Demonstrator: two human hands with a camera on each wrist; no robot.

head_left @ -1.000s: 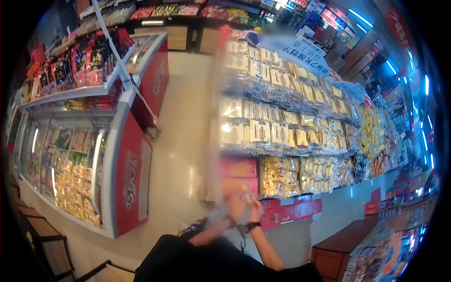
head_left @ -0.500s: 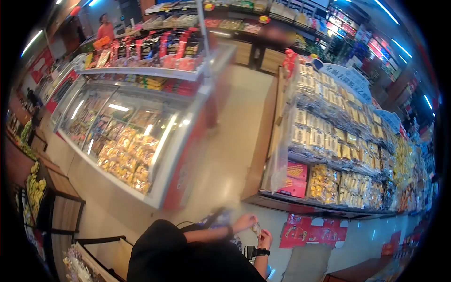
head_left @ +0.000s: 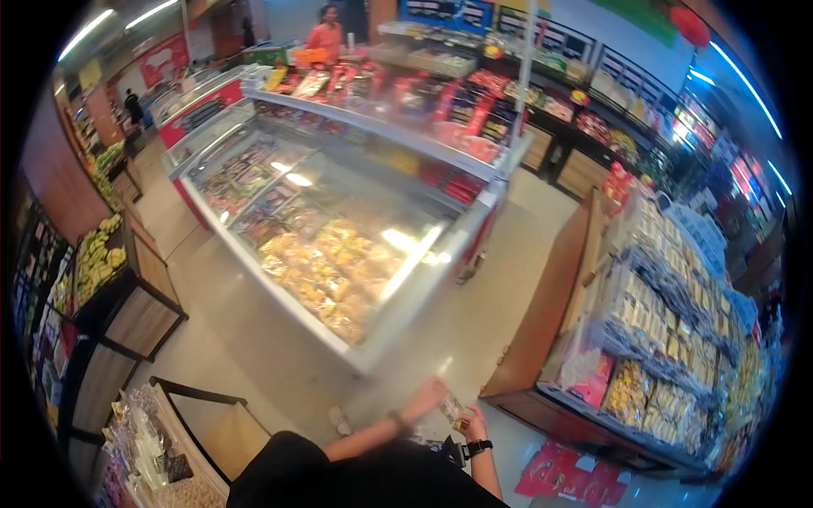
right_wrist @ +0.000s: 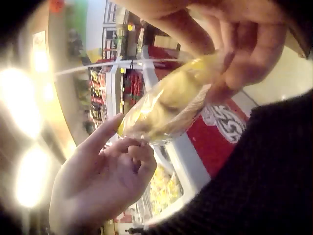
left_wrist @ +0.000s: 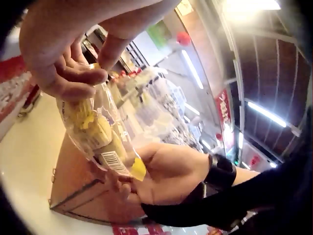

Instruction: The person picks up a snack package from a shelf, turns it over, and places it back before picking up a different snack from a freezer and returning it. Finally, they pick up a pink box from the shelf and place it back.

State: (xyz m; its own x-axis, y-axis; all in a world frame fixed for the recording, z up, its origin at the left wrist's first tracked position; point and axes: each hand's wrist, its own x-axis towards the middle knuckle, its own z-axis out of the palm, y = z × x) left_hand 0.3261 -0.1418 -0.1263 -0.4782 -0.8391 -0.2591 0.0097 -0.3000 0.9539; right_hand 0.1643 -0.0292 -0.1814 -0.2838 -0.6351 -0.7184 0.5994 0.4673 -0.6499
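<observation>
Between my two hands is a small clear plastic snack packet (head_left: 452, 411) with yellow ends and pale yellow food inside. My left hand (head_left: 428, 398) pinches one end of it between thumb and fingers. The other end is pinched by my right hand (head_left: 476, 425), which has a black band at the wrist. In the left wrist view the packet (left_wrist: 105, 129) shows a white barcode label near the right hand (left_wrist: 168, 171). The right wrist view shows the packet (right_wrist: 168, 100) stretched lengthwise from the left hand (right_wrist: 105, 181) to the right hand (right_wrist: 239, 41).
A glass-topped freezer (head_left: 356, 351) filled with packets stands in front. To the right is a wooden display stand (head_left: 542, 339) stacked with packaged goods, with flattened red cardboard (head_left: 567, 474) on the floor. Bananas (head_left: 100, 258) and an open-framed crate (head_left: 224, 436) are at left. A person (head_left: 324, 38) stands far back.
The head view has swung left, bringing the freezer to the middle and the display stand to the right. Both hands stay together on the packet, now seen more plainly.
</observation>
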